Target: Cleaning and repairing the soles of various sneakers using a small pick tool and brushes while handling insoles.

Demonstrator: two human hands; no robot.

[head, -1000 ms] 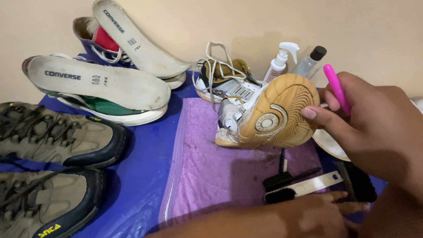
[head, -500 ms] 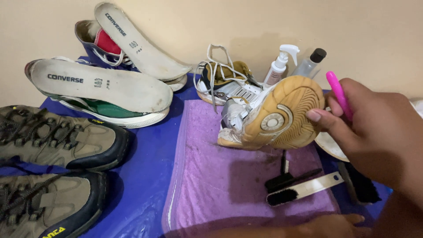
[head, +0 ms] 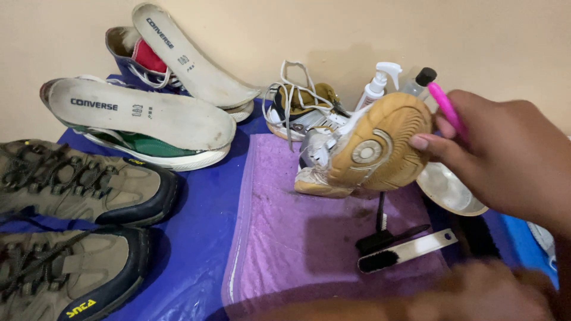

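- left hand (head: 476, 294) is blurring along the bottom edge at 6 o'clock, partly cut off; cannot tell how its fingers are set.
- right hand (head: 505, 157) is entering from 3 o'clock, wrist running off frame, fingers closing round a pink brush handle (head: 443, 108); its bristles are hiding behind the hand.
- white sneaker (head: 363, 151) is lying tan sole up at centre on the purple towel (head: 297, 238), thumb touching the sole's rim.
- open towel is showing at 7 o'clock of the sneaker; black brushes (head: 392, 249) are lying at its 5 o'clock.
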